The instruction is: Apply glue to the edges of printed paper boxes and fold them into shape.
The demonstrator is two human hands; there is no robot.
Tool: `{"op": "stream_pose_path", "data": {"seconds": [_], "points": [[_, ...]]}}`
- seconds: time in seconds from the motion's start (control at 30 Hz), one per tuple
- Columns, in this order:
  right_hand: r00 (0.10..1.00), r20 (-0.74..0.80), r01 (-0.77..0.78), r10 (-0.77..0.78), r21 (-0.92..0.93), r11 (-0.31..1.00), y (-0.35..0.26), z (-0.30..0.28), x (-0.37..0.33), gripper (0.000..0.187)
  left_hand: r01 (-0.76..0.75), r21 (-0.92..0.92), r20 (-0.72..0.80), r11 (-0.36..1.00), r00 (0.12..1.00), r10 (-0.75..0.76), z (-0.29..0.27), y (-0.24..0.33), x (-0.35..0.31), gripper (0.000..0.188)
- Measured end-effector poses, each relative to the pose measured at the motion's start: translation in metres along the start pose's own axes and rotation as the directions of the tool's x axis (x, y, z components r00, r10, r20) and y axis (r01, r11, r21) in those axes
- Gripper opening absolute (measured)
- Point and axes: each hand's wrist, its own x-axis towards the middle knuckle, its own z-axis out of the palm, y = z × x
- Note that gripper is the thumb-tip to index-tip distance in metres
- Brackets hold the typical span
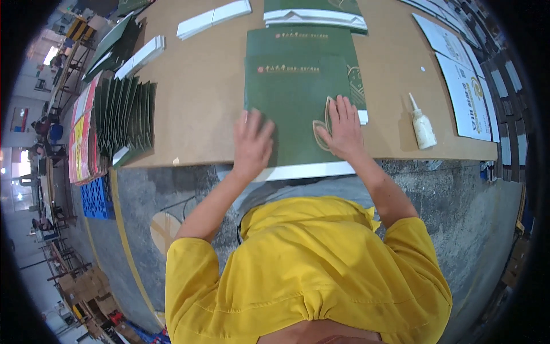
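A flat green printed paper piece, possibly a bag or folder, lies before me with a white strip along its near edge, which overhangs the table. Another green piece lies partly under it. My left hand rests at the left edge of the top piece, fingers apart and slightly blurred. On its right side, over a pale leaf-like outline, my right hand presses flat with fingers stretched out. Neither hand grasps anything.
Right of the hands stands a white glue bottle with a pointed nozzle. Folded green pieces stand at the table's left edge by a red and yellow stack. White strips and more green pieces lie farther back; white printed boards are far right.
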Motion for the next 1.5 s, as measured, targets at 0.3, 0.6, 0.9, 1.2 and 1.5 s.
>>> {"op": "stream_pose_path", "data": {"seconds": [0.3,0.6,0.9,1.2,1.5], "points": [[1.000,0.031,-0.003,0.001,0.066,0.998,0.007,-0.008,-0.003,0.075,0.683,-0.335,0.435,0.649,0.723,-0.536,-0.032,0.001,0.019,0.052],[0.996,0.084,0.010,-0.016,0.074,0.997,0.010,-0.009,-0.003,0.081,0.689,-0.181,0.534,0.701,0.668,-0.519,-0.034,0.000,0.034,0.034],[0.997,0.044,0.061,-0.061,-0.008,0.998,0.007,-0.010,-0.002,0.080,0.757,-0.530,0.338,0.383,0.602,-0.723,0.009,0.000,0.007,0.020],[0.984,0.173,0.056,-0.037,-0.108,0.993,0.000,-0.022,0.006,0.078,0.621,-0.280,-0.057,0.732,0.751,-0.658,0.016,0.014,0.042,0.029],[0.936,0.350,-0.012,0.036,-0.070,0.997,-0.010,-0.042,0.033,0.070,0.782,-0.232,0.293,0.579,0.624,-0.725,0.024,-0.026,0.082,0.026]]}}
